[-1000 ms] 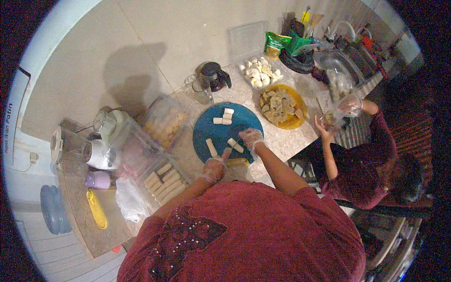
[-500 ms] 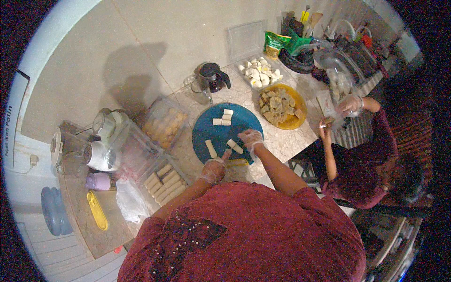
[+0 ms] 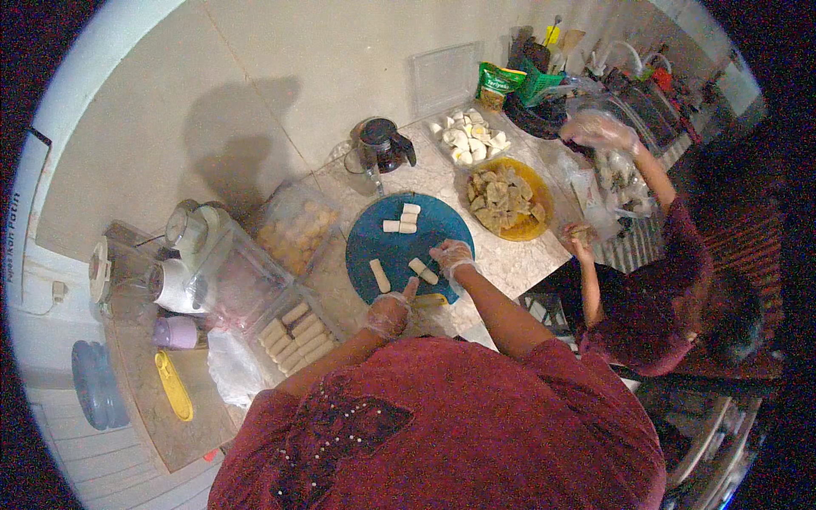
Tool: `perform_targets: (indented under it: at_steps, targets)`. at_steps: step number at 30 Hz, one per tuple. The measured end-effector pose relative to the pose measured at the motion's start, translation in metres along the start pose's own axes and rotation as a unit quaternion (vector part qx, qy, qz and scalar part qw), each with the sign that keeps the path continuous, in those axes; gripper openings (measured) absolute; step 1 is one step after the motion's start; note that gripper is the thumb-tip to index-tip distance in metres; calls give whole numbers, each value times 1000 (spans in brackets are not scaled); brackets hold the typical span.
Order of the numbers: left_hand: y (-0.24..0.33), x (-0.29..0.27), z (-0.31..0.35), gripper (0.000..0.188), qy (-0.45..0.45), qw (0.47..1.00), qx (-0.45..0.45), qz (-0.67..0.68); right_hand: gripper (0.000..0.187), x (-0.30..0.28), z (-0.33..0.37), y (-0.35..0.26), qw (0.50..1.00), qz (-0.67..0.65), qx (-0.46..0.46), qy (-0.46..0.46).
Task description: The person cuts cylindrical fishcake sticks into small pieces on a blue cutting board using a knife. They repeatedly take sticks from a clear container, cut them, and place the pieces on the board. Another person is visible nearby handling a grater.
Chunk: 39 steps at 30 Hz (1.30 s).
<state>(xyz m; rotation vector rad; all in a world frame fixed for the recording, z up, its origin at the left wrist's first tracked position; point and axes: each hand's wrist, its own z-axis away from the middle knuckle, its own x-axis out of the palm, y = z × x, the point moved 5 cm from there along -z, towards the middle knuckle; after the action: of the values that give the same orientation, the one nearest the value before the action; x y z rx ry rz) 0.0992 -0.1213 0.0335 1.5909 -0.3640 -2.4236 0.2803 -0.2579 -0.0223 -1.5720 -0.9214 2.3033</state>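
Note:
A round blue board (image 3: 365,242) lies before me with several pale, short cylindrical pieces on it. One group of pieces (image 3: 402,220) sits toward its far side, and a longer pale roll (image 3: 379,275) lies at the left. A cut roll (image 3: 423,271) is between my hands. My left hand (image 3: 388,314), in a clear plastic glove, rests at the board's near edge with its index finger stretched toward the cut roll. My gloved right hand (image 3: 454,257) is closed beside that roll; what its fingers hold is hidden. A yellow strip (image 3: 432,300) lies by the near edge.
A clear tray of pale rolls (image 3: 297,340) stands left, with a tub of yellowish pieces (image 3: 297,229) behind. Beyond the board are a dark-lidded glass jug (image 3: 384,144), white chunks (image 3: 469,138) and a yellow bowl (image 3: 548,204). A co-worker's gloved hand (image 3: 599,132) reaches in at right.
The co-worker's gloved hand has lifted away from the plastic bag, toward the back. My hands stay almost in place at the cut roll; the view has shifted slightly.

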Motion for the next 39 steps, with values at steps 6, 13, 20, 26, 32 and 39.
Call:
perform_targets:
  at_steps: [6,13,20,26,32,39]
  targets:
    - [-5,10,-8,72,-46,999,-23,-7,41,-3,7,-11,979,155,-133,4]
    - [-9,14,-10,70,-51,995,-35,76,43,-16,14,-7,996,-78,34,-26]
    - [-6,9,-15,51,-38,997,-58,19,28,-14,9,-13,989,85,-77,-97]
    - [-4,5,-12,30,-57,994,-89,22,29,13,-17,-8,927,284,-156,-190]
    - [-18,29,-28,35,-87,986,-133,55,32,24,-21,-1,865,365,-239,-246]
    - [-30,58,-40,37,-72,981,-160,88,37,26,-28,0,917,283,-113,-257]
